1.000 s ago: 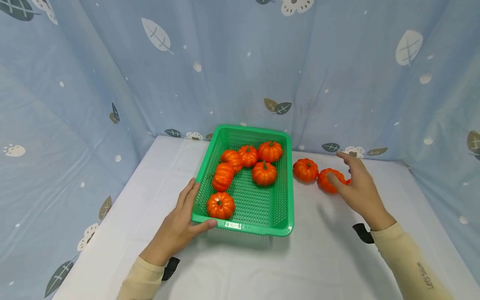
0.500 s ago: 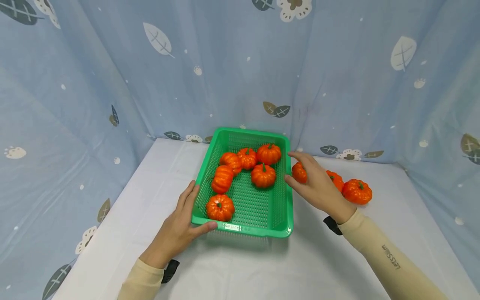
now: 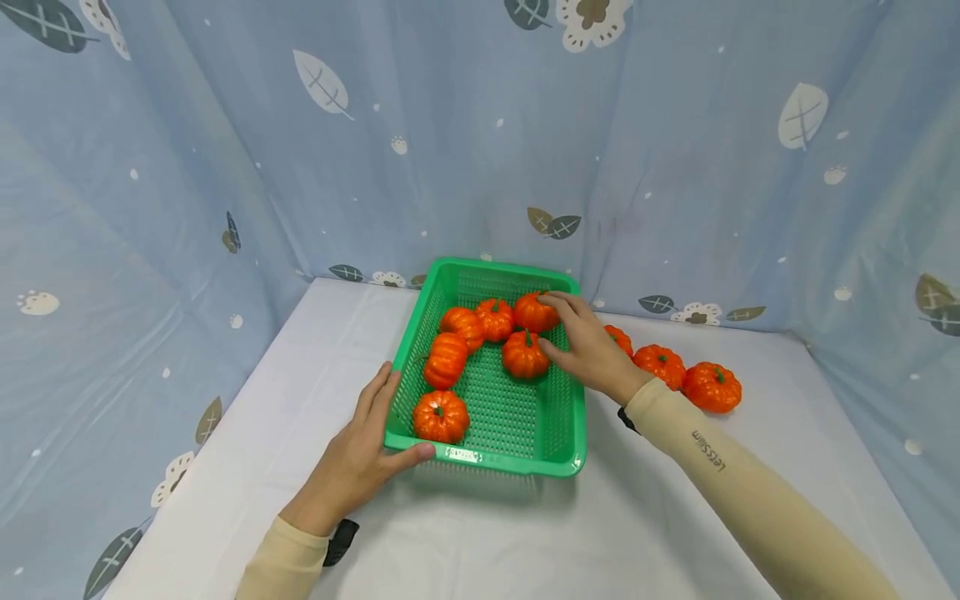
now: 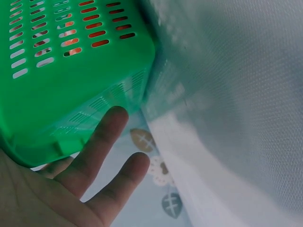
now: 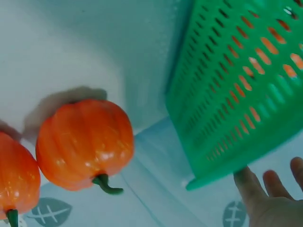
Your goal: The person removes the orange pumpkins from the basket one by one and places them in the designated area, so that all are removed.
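Observation:
A green plastic basket point(image 3: 510, 461) holds several small orange pumpkins, one of them a front pumpkin point(image 3: 440, 417) in the near left corner. My left hand point(image 3: 352, 458) rests at that corner, thumb along the front rim and fingers beside the left wall. In the left wrist view its fingers point(image 4: 102, 142) are straight and spread. My right hand point(image 3: 592, 350) reaches over the basket's right rim, fingers extended. Its fingertips overlap a back pumpkin point(image 3: 532, 313) and lie right at a stemmed pumpkin point(image 3: 523, 357). The right wrist view shows that hand's fingers point(image 5: 248, 187) beyond the rim.
On the white table point(image 3: 637, 533), right of the basket, three more pumpkins stand in a row: a partly hidden pumpkin point(image 3: 618, 339), a middle pumpkin point(image 3: 660, 366) and an outer pumpkin point(image 3: 712, 387). Blue patterned cloth point(image 3: 465, 150) hangs behind and at both sides.
My right hand has moved left from above the table pumpkins, across the rim, to over the basket. The left hand and the pumpkins have stayed in place.

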Demonstrator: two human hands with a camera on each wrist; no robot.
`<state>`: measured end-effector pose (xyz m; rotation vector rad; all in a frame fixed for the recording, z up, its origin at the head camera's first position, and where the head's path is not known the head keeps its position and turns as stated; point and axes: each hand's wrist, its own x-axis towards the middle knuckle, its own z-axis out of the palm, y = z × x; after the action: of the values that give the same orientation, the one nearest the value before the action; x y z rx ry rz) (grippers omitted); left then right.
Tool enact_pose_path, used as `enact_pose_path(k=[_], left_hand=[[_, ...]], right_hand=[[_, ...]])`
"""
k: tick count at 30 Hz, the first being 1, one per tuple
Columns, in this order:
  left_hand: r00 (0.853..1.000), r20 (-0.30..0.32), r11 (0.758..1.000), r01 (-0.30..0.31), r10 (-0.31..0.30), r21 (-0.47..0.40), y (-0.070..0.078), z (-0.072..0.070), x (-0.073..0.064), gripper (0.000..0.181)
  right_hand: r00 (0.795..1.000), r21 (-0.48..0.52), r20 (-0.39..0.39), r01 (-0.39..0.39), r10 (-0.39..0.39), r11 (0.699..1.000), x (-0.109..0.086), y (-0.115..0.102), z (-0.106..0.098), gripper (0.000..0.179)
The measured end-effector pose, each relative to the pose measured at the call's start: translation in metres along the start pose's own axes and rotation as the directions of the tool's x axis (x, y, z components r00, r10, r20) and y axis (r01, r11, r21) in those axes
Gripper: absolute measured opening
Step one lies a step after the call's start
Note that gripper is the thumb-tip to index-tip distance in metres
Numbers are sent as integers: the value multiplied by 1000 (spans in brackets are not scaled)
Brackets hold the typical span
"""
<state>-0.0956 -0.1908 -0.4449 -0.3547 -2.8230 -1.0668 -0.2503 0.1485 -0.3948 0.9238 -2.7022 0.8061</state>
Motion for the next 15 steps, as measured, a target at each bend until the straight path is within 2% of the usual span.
enact_pose_path(k=[8,15], left_hand=[[1000,-2,1000,1,-1,16,-1,0,0,108],[1000,-4,1000,8,-8,9,0,0,-1,108]], right_hand=[[999,-21,-52,-9,8,1000,15,15,18,61],[997,-66,-68,37,-42,997,30,21,23,58]])
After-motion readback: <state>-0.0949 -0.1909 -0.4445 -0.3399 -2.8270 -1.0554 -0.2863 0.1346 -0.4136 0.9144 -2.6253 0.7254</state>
